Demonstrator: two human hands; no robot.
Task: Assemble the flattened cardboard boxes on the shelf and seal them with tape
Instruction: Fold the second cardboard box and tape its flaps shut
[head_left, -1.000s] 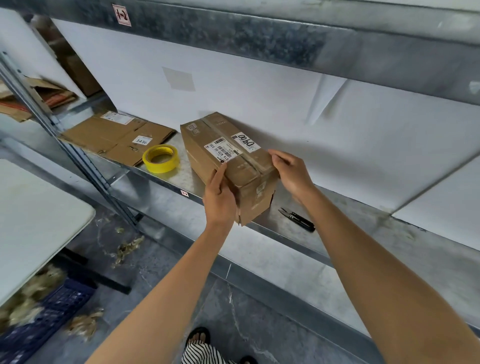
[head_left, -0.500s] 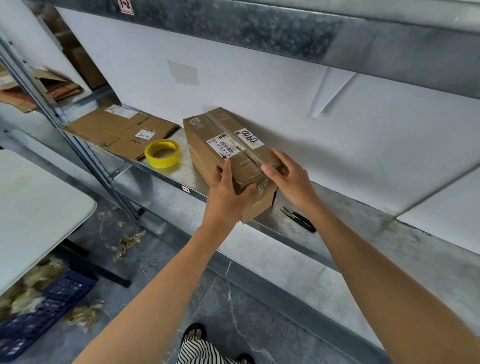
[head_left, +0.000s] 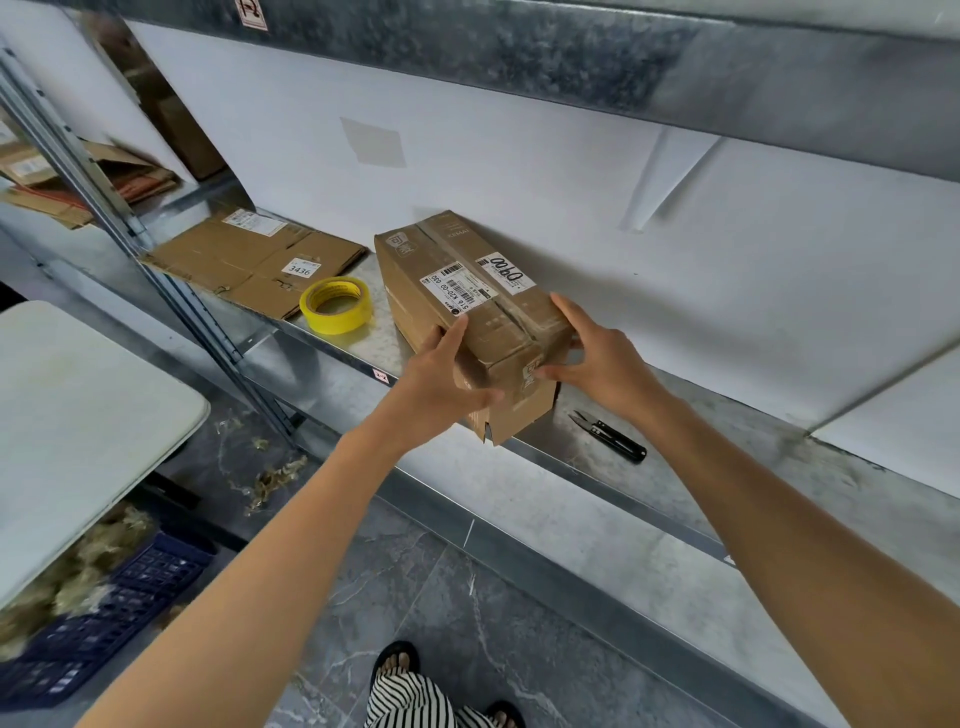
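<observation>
1. Galvanised metal shelf (head_left: 753, 483) runs across a white wall. A white surface (head_left: 78, 415) stands lower left, and a blue crate (head_left: 104, 623) sits on the floor below it.
2. One assembled box (head_left: 467, 291) lies on the shelf at an angle. Its far end is close to the wall and its near end juts past the shelf's front lip. Clear tape looks to run along its top seam.
3. The left hand (head_left: 441, 384) is clamped on the near left corner, thumb up on the top edge and fingers across the end face.
4. The right hand (head_left: 602, 358) clasps the near right corner, fingers spread over the top edge and thumb on the end face.
5. Flattened cardboard (head_left: 249, 260) waits at the shelf's left end. The yellow tape roll (head_left: 336, 305) sits between it and the box, just beside the box.
6. Black snips (head_left: 608, 435) lie on the shelf just right of the box's near end.
7. Risks, as I judge them:
   - The overhanging end could tip off the lip if either hand lets go early.
   - Swinging the box right could knock the snips to the floor. Pushing it left could shunt the tape roll.
   - A small gap shows at the lower near corner, so squeezing there may spring a flap or peel the tape.
</observation>
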